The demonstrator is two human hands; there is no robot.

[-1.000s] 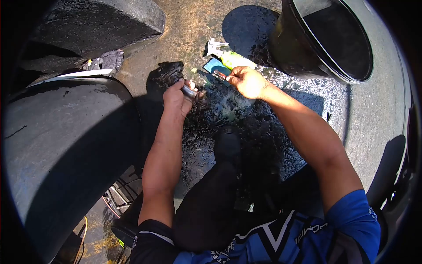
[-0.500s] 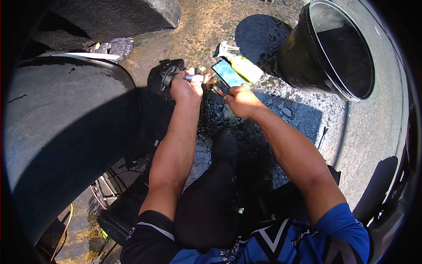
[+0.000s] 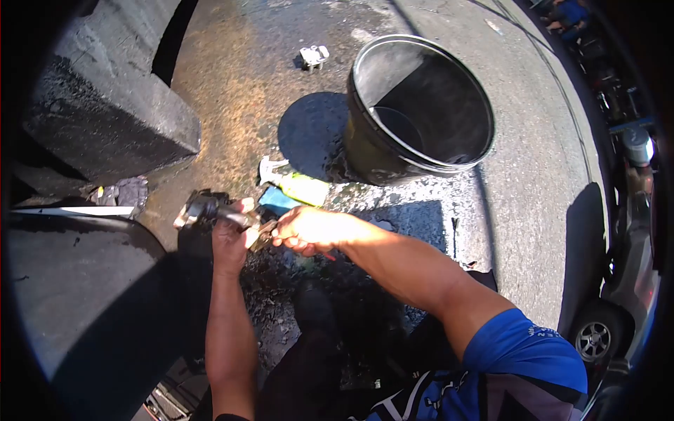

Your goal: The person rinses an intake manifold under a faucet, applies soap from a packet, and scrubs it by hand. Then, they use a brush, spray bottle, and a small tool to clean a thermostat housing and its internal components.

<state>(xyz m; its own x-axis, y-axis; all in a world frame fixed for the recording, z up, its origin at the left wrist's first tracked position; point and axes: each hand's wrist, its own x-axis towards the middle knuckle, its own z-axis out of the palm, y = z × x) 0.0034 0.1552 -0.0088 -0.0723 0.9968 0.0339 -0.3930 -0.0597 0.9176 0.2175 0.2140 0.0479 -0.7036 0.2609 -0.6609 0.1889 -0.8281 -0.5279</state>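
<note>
My left hand (image 3: pixel 230 242) is wrapped round a dark metal part (image 3: pixel 235 215) with a cylindrical body, held above the wet ground. Close beside it, my right hand (image 3: pixel 302 229) is closed at the part's near end, on a small tool whose red tip shows below the fingers. Much of the tool is hidden by the fingers. Just beyond my hands lie a blue pad (image 3: pixel 278 201) and a spray bottle (image 3: pixel 303 189) with yellow-green contents and a white trigger head.
A large black bucket (image 3: pixel 365 140) stands beyond my right hand. A small metal part (image 3: pixel 314 56) sits farther off. At left are a concrete block (image 3: pixel 119 91) and a dark curved surface (image 3: pixel 77 281). A parked car (image 3: pixel 632 274) and a person (image 3: pixel 567 14) appear at right.
The view has swung to the right, bringing in the car and the small metal part. The held part is tilted differently, and my right hand has moved closer to my left.
</note>
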